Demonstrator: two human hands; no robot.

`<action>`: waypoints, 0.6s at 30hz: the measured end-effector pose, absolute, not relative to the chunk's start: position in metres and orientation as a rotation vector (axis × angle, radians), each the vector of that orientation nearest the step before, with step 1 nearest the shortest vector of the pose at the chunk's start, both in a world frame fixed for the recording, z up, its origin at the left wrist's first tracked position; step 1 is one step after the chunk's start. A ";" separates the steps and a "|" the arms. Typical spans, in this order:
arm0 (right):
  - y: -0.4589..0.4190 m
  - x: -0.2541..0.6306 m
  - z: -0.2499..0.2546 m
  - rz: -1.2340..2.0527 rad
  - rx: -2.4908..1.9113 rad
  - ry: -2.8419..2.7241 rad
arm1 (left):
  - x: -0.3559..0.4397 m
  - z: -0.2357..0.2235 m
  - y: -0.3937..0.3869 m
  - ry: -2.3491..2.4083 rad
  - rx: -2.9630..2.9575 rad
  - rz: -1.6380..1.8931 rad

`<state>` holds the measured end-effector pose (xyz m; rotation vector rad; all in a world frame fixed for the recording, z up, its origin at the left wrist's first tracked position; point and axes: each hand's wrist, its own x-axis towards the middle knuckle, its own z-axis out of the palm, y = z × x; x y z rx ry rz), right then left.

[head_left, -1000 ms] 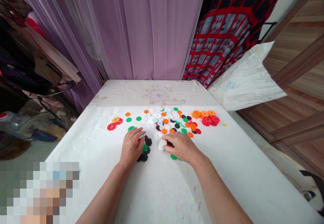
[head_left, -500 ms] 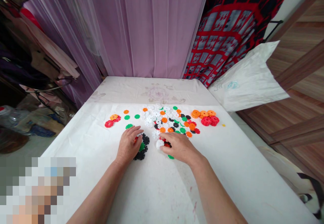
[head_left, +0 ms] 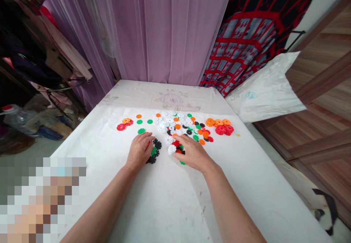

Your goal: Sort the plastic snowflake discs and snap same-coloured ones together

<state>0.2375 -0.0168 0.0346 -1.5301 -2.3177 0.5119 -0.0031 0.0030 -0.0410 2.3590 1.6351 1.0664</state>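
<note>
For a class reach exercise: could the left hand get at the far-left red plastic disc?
Probably yes: the left hand is near the red plastic disc; only a flat green disc lies beside the way.

Here we are, facing lilac sheer curtains [head_left: 161, 30], a red-and-black patterned cloth [head_left: 246, 41] hanging to our right, a wood-grain door [head_left: 323, 78] beyond, and a grey floor [head_left: 37, 148] down left!
</note>
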 end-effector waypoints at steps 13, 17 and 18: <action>-0.012 0.222 -0.007 0.454 -1.492 -2.302 | -0.002 -0.046 0.011 1.680 2.354 1.139; -0.010 0.222 -0.004 0.430 -1.490 -2.353 | -0.002 -0.047 0.011 1.685 2.344 1.120; -0.010 0.222 -0.003 0.419 -1.493 -2.360 | -0.002 -0.047 0.010 1.686 2.343 1.119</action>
